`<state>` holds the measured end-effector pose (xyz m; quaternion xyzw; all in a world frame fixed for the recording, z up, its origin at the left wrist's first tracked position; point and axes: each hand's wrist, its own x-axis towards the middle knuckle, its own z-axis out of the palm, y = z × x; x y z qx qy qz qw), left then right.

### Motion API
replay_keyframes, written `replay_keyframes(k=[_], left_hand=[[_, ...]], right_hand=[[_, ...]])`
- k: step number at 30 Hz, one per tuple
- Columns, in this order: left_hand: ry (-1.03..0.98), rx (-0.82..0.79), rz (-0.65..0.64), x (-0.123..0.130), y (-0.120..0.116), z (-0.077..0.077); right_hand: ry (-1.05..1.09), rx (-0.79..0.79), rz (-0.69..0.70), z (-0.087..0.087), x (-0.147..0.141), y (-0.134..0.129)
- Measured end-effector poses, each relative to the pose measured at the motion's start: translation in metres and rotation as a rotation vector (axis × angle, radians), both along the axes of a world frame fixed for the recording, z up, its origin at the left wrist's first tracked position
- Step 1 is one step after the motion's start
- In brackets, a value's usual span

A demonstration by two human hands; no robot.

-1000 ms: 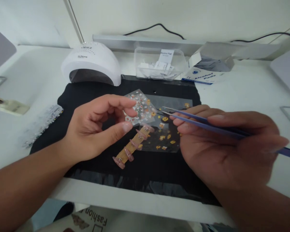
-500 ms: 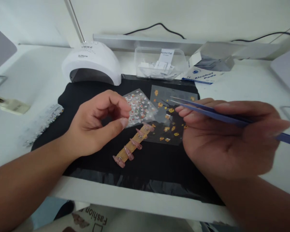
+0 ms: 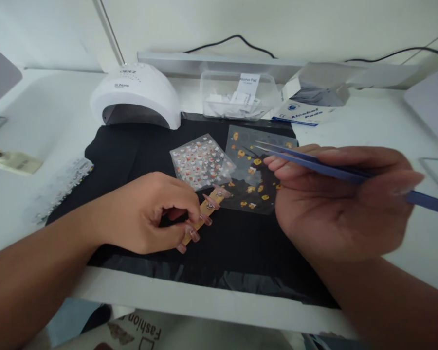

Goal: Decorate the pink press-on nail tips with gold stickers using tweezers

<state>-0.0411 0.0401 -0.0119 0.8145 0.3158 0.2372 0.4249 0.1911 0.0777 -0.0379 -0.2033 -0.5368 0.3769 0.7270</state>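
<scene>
Blue tweezers (image 3: 324,170) lie in my right hand (image 3: 346,204), their thin tips slightly parted over a clear sheet of yellow and brown stickers (image 3: 253,189). My left hand (image 3: 153,214) has its thumb and fingers curled at the left edge of a tan strip (image 3: 203,210) bearing several pinkish pointed nail tips (image 3: 210,201). Its thumb tip covers part of the strip's lower end; whether it grips the strip is hard to tell. Behind the strip rests a smaller sheet of white and red stickers (image 3: 202,163), overlapping the larger one.
A black mat (image 3: 113,150) covers the table's middle. A white dome lamp (image 3: 138,95), a clear tub of packets (image 3: 237,109) and an open alcohol pads box (image 3: 302,114) stand behind. At left are a bottle (image 3: 20,162) and a clear case (image 3: 63,187).
My left hand has moved down from over the white and red sheet to the strip, its fingers curling in more. My right hand keeps the tweezers almost in place.
</scene>
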Motion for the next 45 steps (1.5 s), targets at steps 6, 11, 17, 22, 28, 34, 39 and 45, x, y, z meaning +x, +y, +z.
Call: replay_keyframes(k=[6,11,17,22,28,34,39,45], left_hand=[[0.068,-0.162,-0.033,0.0,0.0,0.001],[0.105,-0.207,-0.003,0.0,-0.001,0.0],[0.129,-0.309,0.035,0.002,-0.002,-0.003],[0.125,-0.334,0.048,0.004,-0.003,-0.005],[0.175,-0.315,0.052,0.003,-0.003,-0.006],[0.148,-0.262,0.032,0.002,-0.001,-0.005],[-0.1,0.036,0.284,0.001,0.0,-0.005],[-0.449,0.101,0.323,0.008,-0.008,-0.013]], right_hand=[[0.019,0.005,0.022,-0.001,-0.001,-0.001],[0.017,0.014,0.048,-0.001,0.0,-0.001],[0.001,0.021,0.025,-0.001,-0.001,0.001],[-0.003,0.01,0.048,-0.001,0.0,0.0],[0.002,0.021,0.046,-0.001,-0.001,-0.001],[0.007,0.028,0.062,-0.002,-0.001,0.001],[-0.097,0.034,0.188,0.006,0.004,-0.009],[-0.166,0.036,0.332,0.012,0.007,-0.025]])
